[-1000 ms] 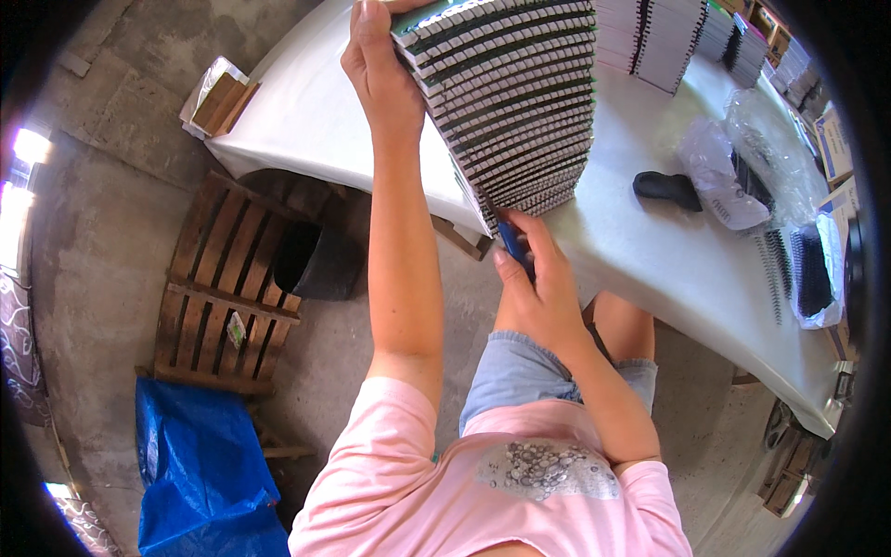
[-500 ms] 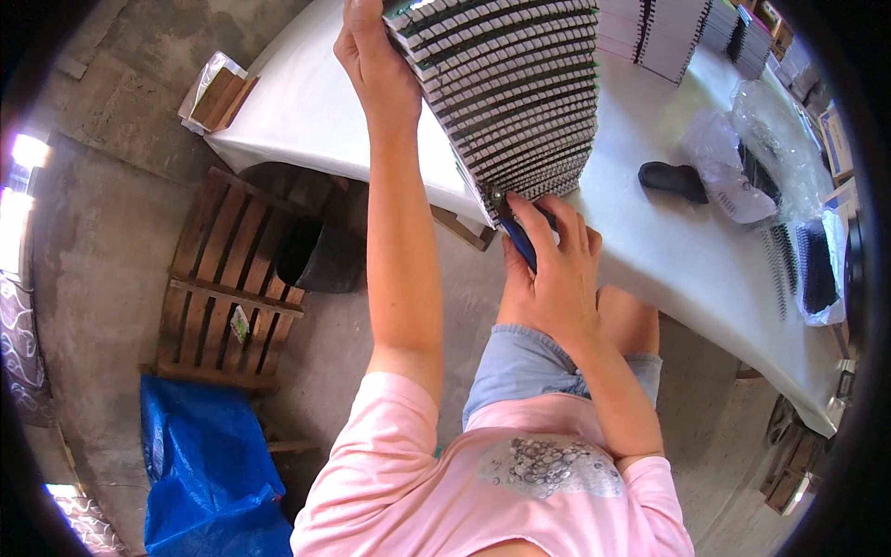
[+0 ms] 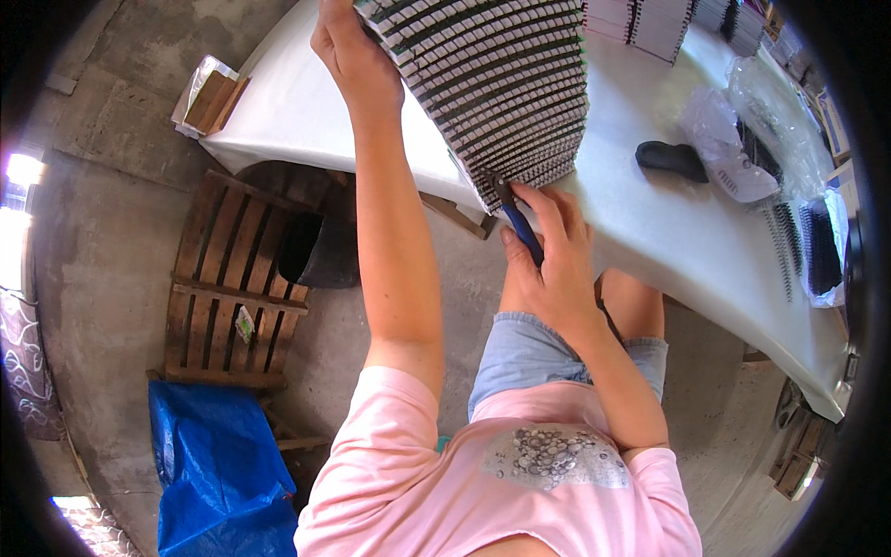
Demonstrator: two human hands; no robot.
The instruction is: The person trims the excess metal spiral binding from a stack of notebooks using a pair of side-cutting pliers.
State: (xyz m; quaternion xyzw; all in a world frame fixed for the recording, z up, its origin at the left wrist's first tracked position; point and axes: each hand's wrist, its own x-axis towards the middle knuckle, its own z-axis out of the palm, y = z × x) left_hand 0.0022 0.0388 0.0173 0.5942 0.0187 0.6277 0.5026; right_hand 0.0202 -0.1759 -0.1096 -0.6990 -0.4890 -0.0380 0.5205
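Note:
A tall stack of spiral-bound notebooks (image 3: 501, 88) stands at the table edge in front of me, rows of black coils facing me. My left hand (image 3: 360, 65) holds its upper left side; some fingers are hidden behind the stack or beyond the frame. In my right hand (image 3: 560, 241) is a pair of pliers or cutters (image 3: 522, 228) with blue handles. Its dark jaws touch or nearly touch the coil ends at the lower left corner of the stack. Whether the jaws have closed on a coil I cannot tell.
A white-covered table (image 3: 650, 223) carries a dark elongated object (image 3: 670, 161), clear plastic bags (image 3: 729, 139), loose black coils (image 3: 784, 246) and more notebooks (image 3: 661, 32). Left on the floor are a wooden pallet (image 3: 232, 288), a black bucket (image 3: 329, 251) and a blue tarp (image 3: 218, 464).
The view has shifted slightly, and the stack sits a little higher and further left. My right hand has turned a bit, so more of the tool's blue handle shows. My left hand keeps its hold.

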